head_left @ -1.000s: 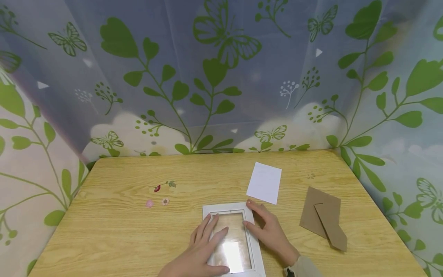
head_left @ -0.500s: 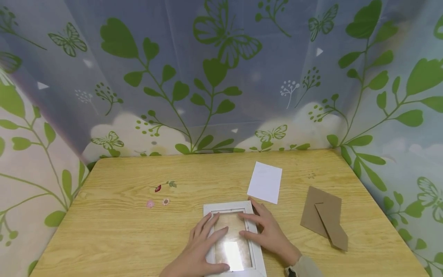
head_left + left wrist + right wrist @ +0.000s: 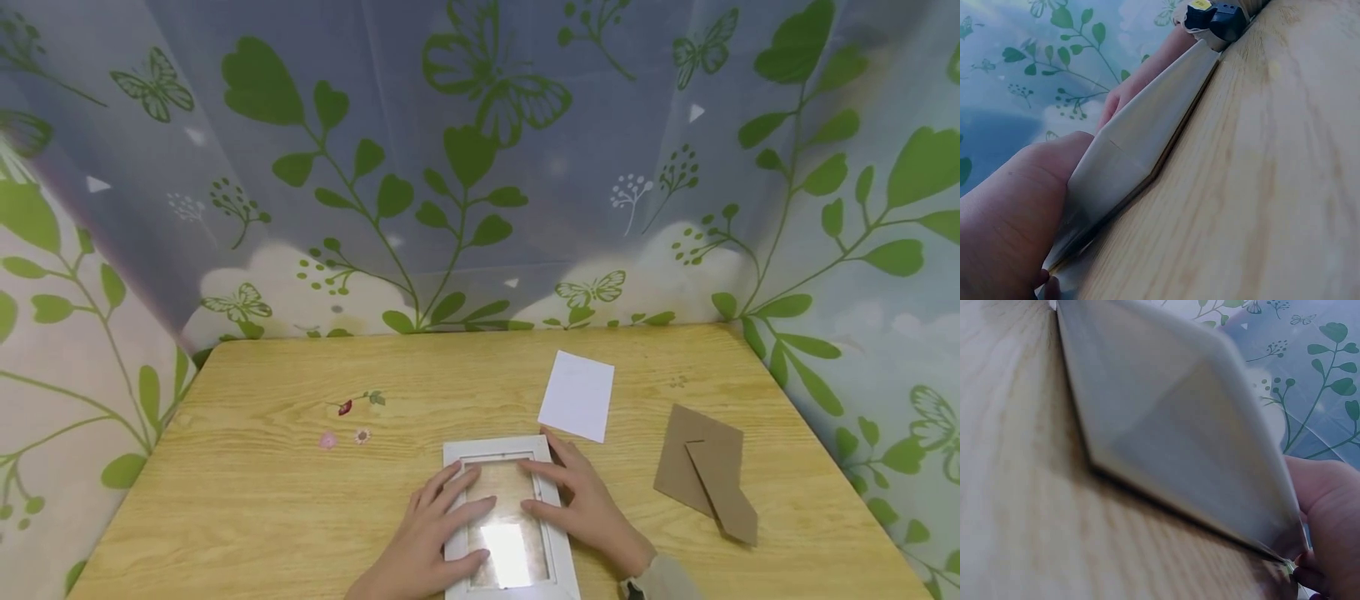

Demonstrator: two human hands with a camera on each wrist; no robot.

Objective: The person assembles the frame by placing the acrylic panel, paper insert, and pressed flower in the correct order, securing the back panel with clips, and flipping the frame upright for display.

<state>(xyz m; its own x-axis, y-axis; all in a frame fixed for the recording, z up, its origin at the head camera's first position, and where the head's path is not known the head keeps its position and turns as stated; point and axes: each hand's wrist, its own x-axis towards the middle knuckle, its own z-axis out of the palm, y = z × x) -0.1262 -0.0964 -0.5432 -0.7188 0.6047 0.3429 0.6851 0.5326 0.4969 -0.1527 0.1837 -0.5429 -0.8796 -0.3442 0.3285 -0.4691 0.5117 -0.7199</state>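
A white picture frame (image 3: 558,537) with a clear pane (image 3: 501,521) lies at the table's front, the pane showing a bright reflection. My left hand (image 3: 431,533) holds its left side, thumb and fingers reaching over the border onto the pane. On the right side, my right hand (image 3: 585,500) grips the border, with one finger at the far right corner and others over the pane's edge. The wrist views show the frame's side (image 3: 1147,119) close to the wood, and fingertips (image 3: 1307,575) of the right hand low at its edge. The frame's underside is hidden.
Behind the frame lies a white sheet of paper (image 3: 577,396). A brown backing board (image 3: 686,471) with a stand leg (image 3: 723,492) lies to the right. Several small pressed flowers, including a pink one (image 3: 327,440), lie to the left. Patterned cloth surrounds the wooden table (image 3: 262,500).
My right hand's fingers have shifted inward, from the frame's corner and border toward the pane. My left thumb has slid slightly. The frame has barely moved.
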